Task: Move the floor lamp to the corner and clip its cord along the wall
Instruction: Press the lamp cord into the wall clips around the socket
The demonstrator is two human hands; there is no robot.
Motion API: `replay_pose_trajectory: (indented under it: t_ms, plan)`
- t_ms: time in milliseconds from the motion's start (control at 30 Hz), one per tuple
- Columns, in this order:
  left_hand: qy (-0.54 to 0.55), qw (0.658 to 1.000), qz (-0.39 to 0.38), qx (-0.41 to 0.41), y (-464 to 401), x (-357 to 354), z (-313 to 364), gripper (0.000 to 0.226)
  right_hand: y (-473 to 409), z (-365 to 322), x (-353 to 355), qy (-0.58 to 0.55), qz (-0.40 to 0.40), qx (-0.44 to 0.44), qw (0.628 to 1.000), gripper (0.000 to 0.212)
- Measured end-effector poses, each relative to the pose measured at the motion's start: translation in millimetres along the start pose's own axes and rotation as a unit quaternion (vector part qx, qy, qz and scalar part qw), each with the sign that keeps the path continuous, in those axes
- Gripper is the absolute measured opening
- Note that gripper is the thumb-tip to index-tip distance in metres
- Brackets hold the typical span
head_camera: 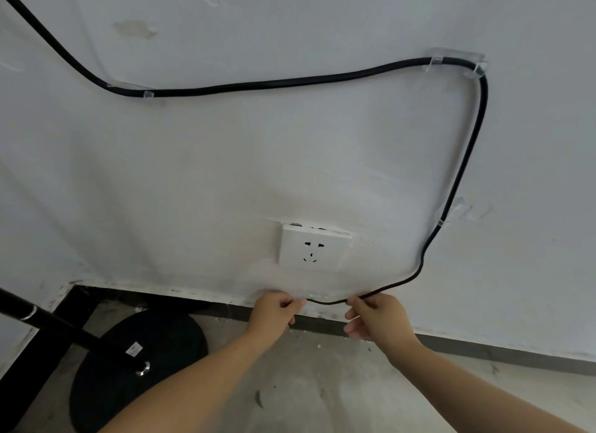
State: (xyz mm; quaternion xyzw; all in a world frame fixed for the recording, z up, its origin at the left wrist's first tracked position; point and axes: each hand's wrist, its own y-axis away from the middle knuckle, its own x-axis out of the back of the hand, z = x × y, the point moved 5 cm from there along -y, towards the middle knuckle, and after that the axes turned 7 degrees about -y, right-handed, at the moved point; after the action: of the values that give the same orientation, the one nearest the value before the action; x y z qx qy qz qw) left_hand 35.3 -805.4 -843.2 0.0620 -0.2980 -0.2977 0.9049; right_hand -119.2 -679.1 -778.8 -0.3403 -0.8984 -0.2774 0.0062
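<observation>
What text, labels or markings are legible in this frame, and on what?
No text can be read.
Small white sticker on the lamp pole, just above the round black base: has print, too small and blurred to read.
Wall socket: only the pin holes, no visible lettering.
Cord, clear clips, wall: no markings.

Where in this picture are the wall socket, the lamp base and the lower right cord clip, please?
wall socket (312,250): head view, middle of its white faceplate.
lamp base (167,342): head view, bare top of the black disc.
lower right cord clip (442,221): head view, clear band over the cord.
</observation>
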Motion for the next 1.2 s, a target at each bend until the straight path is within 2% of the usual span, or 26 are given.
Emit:
replay_pose_trajectory:
  t_ms: [233,367,600,767,967,1067,1133,1200]
  plan:
    - [0.031,0.999,-0.005,0.011,1.9,2.8,-1.7,0.031,0.7,-3.6,-3.8,0.006,0.026,0.004,1.000,0.022]
    - [0.010,0.999,-0.040,0.011,2.8,-0.8,-0.3,0.033,-0.1,-1.8,1.4,-0.003,0.051,0.011,0.999,0.019]
    - [0.015,0.999,0.035,0.031,4.0,-4.3,-0.2,0.036,0.3,-0.5,1.7,-0.029,0.059,0.005,0.998,0.017]
    - [0.001,0.998,0.010,0.063,3.0,-2.9,1.6,0.038,0.8,-1.1,2.3,-0.025,0.069,0.016,0.997,0.018]
    - [0.083,0.990,-0.038,0.109,4.4,-4.0,7.0,0.032,-1.6,3.0,12.1,-0.031,0.090,0.011,0.995,0.019]
    - [0.202,0.962,-0.103,0.154,4.6,0.5,10.6,0.024,-3.8,13.1,29.7,-0.031,0.119,-0.006,0.992,0.019]
    - [0.244,0.941,-0.148,0.182,6.3,1.4,12.3,0.017,-6.6,18.8,38.2,-0.019,0.128,-0.018,0.991,0.018]
    - [0.283,0.922,-0.159,0.211,8.6,2.1,10.2,0.012,-10.4,21.7,41.6,0.013,0.133,-0.023,0.991,0.018]
